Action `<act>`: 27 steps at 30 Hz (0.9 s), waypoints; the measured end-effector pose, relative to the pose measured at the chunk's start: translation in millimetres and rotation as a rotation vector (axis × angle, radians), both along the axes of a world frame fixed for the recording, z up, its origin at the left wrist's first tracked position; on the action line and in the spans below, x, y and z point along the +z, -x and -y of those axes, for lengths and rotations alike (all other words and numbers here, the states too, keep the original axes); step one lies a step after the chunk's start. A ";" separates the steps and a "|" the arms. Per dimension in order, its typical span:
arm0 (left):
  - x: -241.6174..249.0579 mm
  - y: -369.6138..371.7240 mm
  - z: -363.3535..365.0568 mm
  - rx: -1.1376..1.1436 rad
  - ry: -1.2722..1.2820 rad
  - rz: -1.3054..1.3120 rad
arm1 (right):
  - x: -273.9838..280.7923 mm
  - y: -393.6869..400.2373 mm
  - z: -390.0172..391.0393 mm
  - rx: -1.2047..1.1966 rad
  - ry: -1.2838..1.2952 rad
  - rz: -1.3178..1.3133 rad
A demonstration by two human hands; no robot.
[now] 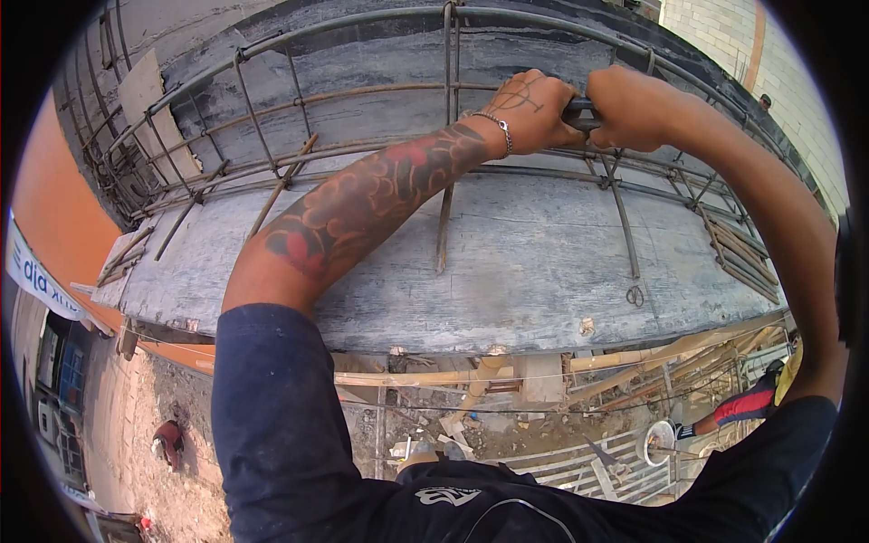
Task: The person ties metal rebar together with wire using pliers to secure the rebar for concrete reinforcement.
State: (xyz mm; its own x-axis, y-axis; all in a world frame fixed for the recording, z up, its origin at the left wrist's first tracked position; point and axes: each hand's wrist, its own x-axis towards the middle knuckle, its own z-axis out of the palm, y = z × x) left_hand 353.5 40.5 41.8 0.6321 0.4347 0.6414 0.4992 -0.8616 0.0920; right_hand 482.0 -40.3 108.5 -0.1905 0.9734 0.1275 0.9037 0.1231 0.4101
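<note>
Side by side above the steel rebar cage [619, 217], both hands are closed around a dark, handle-like tool [579, 112]; its full shape is hidden by the fingers. My left hand [534, 109], with a chain bracelet at the wrist, grips it from the left. On the other side my right hand [629, 109] is wrapped around it, knuckles up. Stirrups and long bars of the cage surround the hands. Beneath lies a grey formwork board [525, 262], on which a small coil of tie wire [635, 297] rests.
Loose short bars [744, 262] lie at the board's right end. Past its near edge the ground drops well below, with bamboo poles [416, 378], a bucket [659, 443] and rubble. One person [167, 443] is down at left; another's leg [747, 407] shows at right.
</note>
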 end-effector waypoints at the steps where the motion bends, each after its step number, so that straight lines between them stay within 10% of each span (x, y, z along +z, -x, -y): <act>1: 8.7 3.5 1.7 -0.053 0.086 -0.095 | -6.8 1.0 3.1 0.006 0.004 -0.003; 8: -3.7 -12.1 5.1 -0.075 0.084 -0.120 | -37.3 -13.4 8.2 0.270 -0.566 0.344; 11: -9.5 -16.7 12.7 0.008 0.024 -0.044 | -16.8 -14.2 11.8 0.243 -0.314 0.292; 13: -8.2 -17.5 9.7 0.029 0.027 0.013 | 2.7 -3.1 6.5 -0.199 0.176 -0.185; 14: -7.9 -20.3 6.5 0.048 0.030 0.016 | -2.7 -2.6 2.0 -0.026 0.042 0.230; 18: -26.9 -21.8 3.5 0.026 -0.245 0.320 | -31.0 1.8 11.1 0.094 -0.492 0.325; 25: 37.4 -7.1 -1.6 -0.154 0.482 -0.293 | -28.5 1.0 4.3 0.060 -0.499 0.364; 27: 17.6 -16.3 1.2 -0.136 0.303 -0.223 | -35.3 -8.5 1.8 0.129 -0.606 0.392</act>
